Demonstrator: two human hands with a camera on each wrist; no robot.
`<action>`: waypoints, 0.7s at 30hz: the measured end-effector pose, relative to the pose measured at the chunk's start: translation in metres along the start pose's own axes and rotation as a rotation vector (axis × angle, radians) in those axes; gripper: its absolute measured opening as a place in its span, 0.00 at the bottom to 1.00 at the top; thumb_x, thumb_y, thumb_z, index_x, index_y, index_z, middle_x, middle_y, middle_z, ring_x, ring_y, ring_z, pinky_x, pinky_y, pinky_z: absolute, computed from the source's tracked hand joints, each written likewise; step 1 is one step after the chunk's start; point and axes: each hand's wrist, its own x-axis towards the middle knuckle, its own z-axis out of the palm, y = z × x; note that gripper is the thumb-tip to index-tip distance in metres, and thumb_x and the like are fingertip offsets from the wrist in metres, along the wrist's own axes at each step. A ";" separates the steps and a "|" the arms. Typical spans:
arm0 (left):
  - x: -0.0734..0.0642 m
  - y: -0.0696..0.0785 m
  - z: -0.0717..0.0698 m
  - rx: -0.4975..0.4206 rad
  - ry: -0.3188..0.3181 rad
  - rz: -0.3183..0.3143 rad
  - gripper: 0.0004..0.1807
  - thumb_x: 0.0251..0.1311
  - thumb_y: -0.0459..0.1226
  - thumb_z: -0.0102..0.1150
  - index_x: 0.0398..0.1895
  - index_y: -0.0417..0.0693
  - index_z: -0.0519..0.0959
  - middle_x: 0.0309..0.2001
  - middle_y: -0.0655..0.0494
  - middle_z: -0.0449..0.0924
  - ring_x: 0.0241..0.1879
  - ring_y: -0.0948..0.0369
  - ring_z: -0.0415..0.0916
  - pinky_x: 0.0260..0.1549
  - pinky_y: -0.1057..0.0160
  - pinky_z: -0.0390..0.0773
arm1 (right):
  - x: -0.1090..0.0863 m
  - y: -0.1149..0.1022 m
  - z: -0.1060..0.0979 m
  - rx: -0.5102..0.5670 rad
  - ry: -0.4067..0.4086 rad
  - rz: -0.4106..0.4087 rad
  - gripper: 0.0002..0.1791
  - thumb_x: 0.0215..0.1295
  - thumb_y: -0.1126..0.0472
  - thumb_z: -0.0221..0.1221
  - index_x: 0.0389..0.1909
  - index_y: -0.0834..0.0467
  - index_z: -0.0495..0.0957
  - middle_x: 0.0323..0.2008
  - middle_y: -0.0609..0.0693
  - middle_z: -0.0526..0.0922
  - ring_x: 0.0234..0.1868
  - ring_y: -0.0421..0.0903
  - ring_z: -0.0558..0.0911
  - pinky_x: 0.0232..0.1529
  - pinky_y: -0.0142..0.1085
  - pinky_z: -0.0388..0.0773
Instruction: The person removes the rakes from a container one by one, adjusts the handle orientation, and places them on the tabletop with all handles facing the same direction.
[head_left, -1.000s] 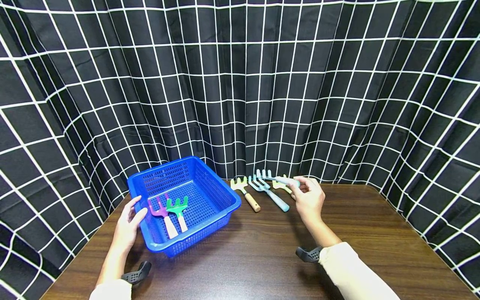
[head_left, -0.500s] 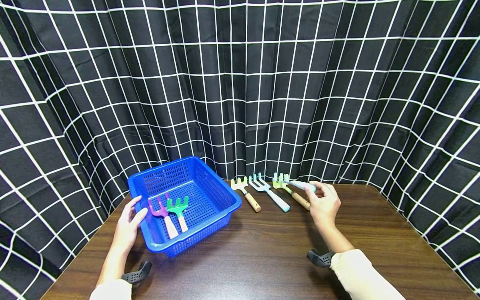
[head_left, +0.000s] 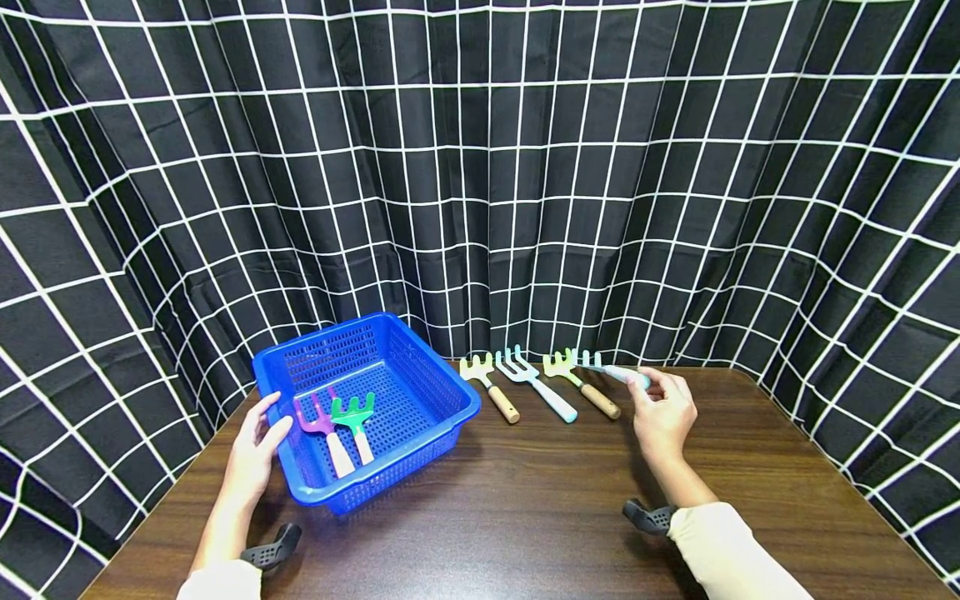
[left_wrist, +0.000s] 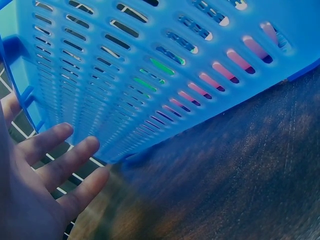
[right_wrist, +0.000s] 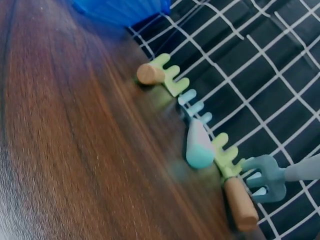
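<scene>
In the head view my right hand (head_left: 666, 412) pinches the handle end of a light-blue toy garden fork (head_left: 618, 373), tines pointing left; the right wrist view shows this fork (right_wrist: 272, 175) with its tines beside a green one. On the table lie a yellow-green fork with a wooden handle (head_left: 600, 402), a pale-blue fork (head_left: 553, 398) and another yellow-green fork (head_left: 503, 404), side by side. My left hand (head_left: 251, 454) touches the left rim of a blue plastic basket (head_left: 401, 477), fingers spread and relaxed in the left wrist view. A purple fork (head_left: 339, 454) and a green fork (head_left: 355, 421) lie inside.
A dark wooden table (head_left: 525, 517) carries everything. Behind it hangs a black curtain (head_left: 570, 208) with a white grid, close to the row of forks. Dark bands (head_left: 651, 518) sit at both wrists.
My right hand has moved right with the light-blue fork, away from the pale-blue fork and past the right-hand yellow-green one. The left hand and basket stay where they were.
</scene>
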 end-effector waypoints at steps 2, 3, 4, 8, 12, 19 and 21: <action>0.000 0.000 0.000 0.003 0.001 0.001 0.30 0.73 0.41 0.48 0.74 0.43 0.55 0.65 0.31 0.62 0.44 0.81 0.66 0.39 0.80 0.69 | 0.000 0.003 -0.001 -0.009 0.000 0.009 0.10 0.51 0.69 0.72 0.35 0.66 0.85 0.31 0.58 0.79 0.27 0.28 0.70 0.31 0.19 0.65; 0.000 0.000 0.000 0.003 0.001 0.002 0.30 0.73 0.41 0.48 0.73 0.43 0.56 0.65 0.31 0.62 0.44 0.81 0.66 0.39 0.80 0.69 | 0.000 0.004 -0.002 -0.012 -0.001 0.015 0.10 0.51 0.69 0.72 0.35 0.66 0.85 0.31 0.58 0.79 0.28 0.26 0.69 0.32 0.19 0.64; 0.000 0.000 0.000 0.006 0.003 0.002 0.30 0.73 0.42 0.48 0.73 0.43 0.56 0.65 0.32 0.62 0.44 0.80 0.66 0.39 0.80 0.69 | 0.000 0.006 -0.003 -0.018 -0.002 0.020 0.10 0.51 0.69 0.72 0.35 0.66 0.84 0.31 0.58 0.78 0.28 0.26 0.69 0.32 0.19 0.64; -0.001 0.001 0.000 0.031 0.012 0.006 0.30 0.73 0.43 0.49 0.73 0.44 0.57 0.64 0.31 0.63 0.43 0.80 0.66 0.39 0.81 0.69 | 0.000 0.011 -0.005 -0.053 -0.010 0.036 0.10 0.52 0.69 0.71 0.36 0.66 0.84 0.32 0.58 0.78 0.29 0.27 0.68 0.33 0.20 0.63; -0.002 0.002 0.000 0.025 0.012 0.014 0.30 0.72 0.43 0.49 0.72 0.43 0.57 0.64 0.31 0.63 0.43 0.80 0.67 0.38 0.80 0.70 | 0.000 0.016 -0.008 -0.082 -0.010 0.040 0.10 0.52 0.69 0.71 0.36 0.66 0.84 0.32 0.58 0.78 0.28 0.28 0.69 0.33 0.19 0.63; -0.001 0.001 0.000 0.029 0.013 0.008 0.30 0.72 0.44 0.49 0.73 0.44 0.57 0.65 0.31 0.62 0.44 0.79 0.67 0.38 0.81 0.69 | -0.001 0.020 -0.010 -0.086 -0.012 0.032 0.10 0.51 0.71 0.70 0.36 0.66 0.84 0.31 0.59 0.77 0.28 0.27 0.68 0.32 0.19 0.63; 0.000 0.000 0.000 0.028 0.012 0.006 0.30 0.72 0.43 0.49 0.73 0.44 0.57 0.65 0.31 0.62 0.43 0.80 0.67 0.38 0.81 0.70 | -0.002 0.021 -0.011 -0.087 -0.011 0.017 0.10 0.50 0.72 0.70 0.36 0.66 0.84 0.31 0.60 0.77 0.28 0.28 0.69 0.32 0.19 0.63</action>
